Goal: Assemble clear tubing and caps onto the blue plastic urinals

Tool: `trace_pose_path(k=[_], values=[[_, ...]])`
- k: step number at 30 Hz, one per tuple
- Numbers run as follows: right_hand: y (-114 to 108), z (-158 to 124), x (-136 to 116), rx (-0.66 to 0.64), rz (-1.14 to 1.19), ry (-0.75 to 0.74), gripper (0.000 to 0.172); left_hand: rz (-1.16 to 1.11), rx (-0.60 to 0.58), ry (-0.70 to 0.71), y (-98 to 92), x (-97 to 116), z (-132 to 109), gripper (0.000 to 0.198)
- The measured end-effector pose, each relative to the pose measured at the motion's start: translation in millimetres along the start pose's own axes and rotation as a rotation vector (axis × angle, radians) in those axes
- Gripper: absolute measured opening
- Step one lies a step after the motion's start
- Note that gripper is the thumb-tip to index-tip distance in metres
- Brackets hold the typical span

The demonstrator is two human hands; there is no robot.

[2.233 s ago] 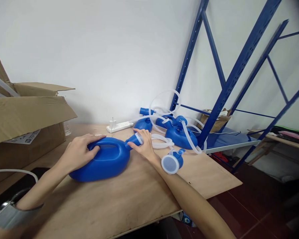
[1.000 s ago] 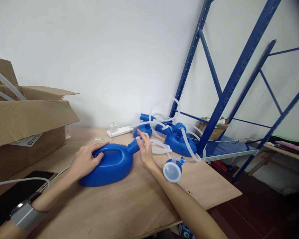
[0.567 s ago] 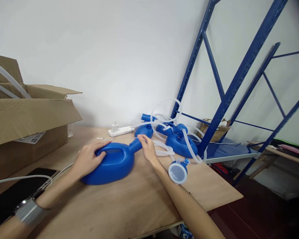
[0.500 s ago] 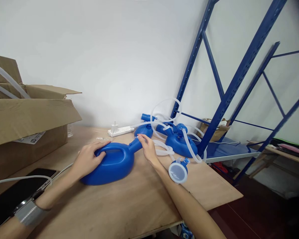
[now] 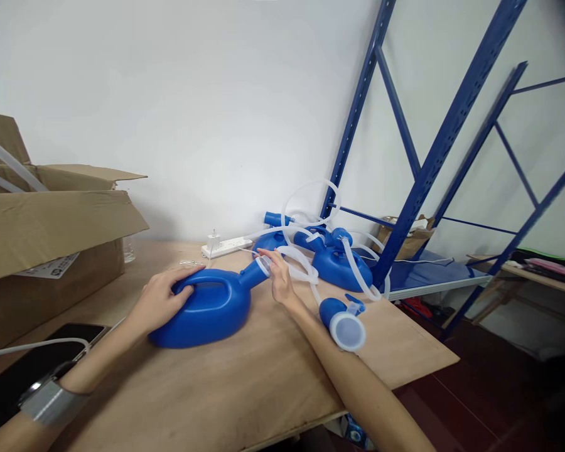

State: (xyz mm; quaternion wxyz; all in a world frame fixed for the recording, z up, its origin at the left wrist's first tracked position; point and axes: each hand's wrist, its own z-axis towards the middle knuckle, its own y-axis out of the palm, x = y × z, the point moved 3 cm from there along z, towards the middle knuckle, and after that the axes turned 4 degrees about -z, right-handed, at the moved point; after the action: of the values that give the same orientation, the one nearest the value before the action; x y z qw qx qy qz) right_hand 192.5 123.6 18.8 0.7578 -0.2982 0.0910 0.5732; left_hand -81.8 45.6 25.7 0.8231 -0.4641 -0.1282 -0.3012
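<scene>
Blue jug (image 5: 202, 314) — left hand (image 5: 162, 295) grips its handle, right hand's (image 5: 280, 279) fingers pinch clear tube (image 5: 306, 271).

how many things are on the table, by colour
blue: 4, the bottle held by the left hand, the funnel, two bottles at the back
clear: 1 tube at the right hand
white: 1 power strip
black: 1 phone
brown: 1 box
total: 8

A storeroom workshop: blue steel racking (image 5: 433, 157), cardboard box (image 5: 51, 226), plywood bench (image 5: 263, 383).
</scene>
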Motion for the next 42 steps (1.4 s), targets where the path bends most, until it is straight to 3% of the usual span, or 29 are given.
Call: trace_pose_path(k=[9,15,20,28,33,42], values=[[4.9,0.7,-16.9,0.041,-0.062,-0.039,0.052,0.0,0.015,0.018,-0.6,4.9,-1.3,0.054],[7.6,4.1,-28.4,0.025,-0.121,-0.045,0.031,0.035,0.037,-0.003,0.8,9.4,-2.0,0.053],[14.8,4.1,-29.0,0.096,-0.106,-0.075,0.027,0.08,0.045,-0.008,3.0,12.0,-2.4,0.054],[16.8,3.5,-26.9,0.093,-0.101,-0.13,0.02,0.127,0.039,-0.015,3.7,13.1,-1.8,0.055],[15.7,4.3,-24.9,0.061,-0.087,-0.142,0.021,0.173,-0.081,0.006,5.2,18.9,5.3,0.057],[10.4,6.7,-27.2,-0.011,-0.059,-0.098,0.019,0.164,-0.387,0.127,6.2,69.1,43.9,0.061]])
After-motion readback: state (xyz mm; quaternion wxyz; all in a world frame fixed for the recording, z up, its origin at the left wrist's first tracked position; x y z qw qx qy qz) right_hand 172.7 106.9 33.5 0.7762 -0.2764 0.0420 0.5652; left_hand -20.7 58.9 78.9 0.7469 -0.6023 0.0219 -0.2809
